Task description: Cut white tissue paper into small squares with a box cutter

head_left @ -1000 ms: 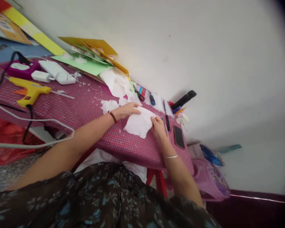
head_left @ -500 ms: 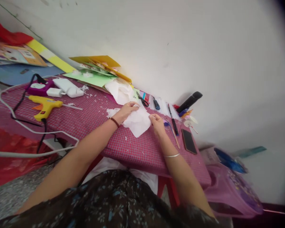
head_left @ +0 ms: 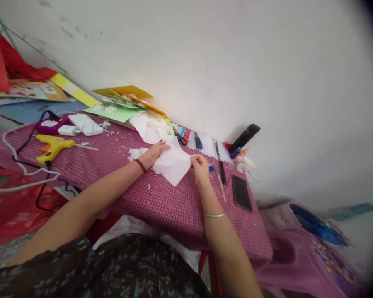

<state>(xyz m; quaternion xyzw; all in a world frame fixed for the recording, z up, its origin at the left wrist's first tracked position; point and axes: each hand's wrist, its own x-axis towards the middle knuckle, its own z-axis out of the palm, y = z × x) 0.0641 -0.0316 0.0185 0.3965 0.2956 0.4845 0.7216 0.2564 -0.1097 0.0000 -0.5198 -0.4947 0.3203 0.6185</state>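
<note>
A thin white sheet, tissue paper (head_left: pixel 173 166) by its look, is spread between my two hands above the checked tablecloth (head_left: pixel 161 211). My left hand (head_left: pixel 157 153) grips its left side between thumb and fingers. At the right corner, my right hand (head_left: pixel 200 165) pinches the sheet with thumb and forefinger. More crumpled white tissue (head_left: pixel 136 154) lies under my left wrist. A larger white bundle (head_left: pixel 151 126) rests just beyond that hand. Black-handled scissors (head_left: pixel 180 136) lie behind the sheet.
Leftward are a yellow glue gun (head_left: pixel 53 147), a purple power strip (head_left: pixel 52 125), a white adapter (head_left: pixel 86 125) and loose cables. Coloured card folders (head_left: pixel 121 111) lean at the wall. On the right are a phone (head_left: pixel 241 193), a black pen (head_left: pixel 222 171) and a wooden stick (head_left: pixel 221 189).
The view has shifted slightly, so the table sits lower and further left. Both hands keep hold of the tissue paper, which now looks flatter and more spread out between them.
</note>
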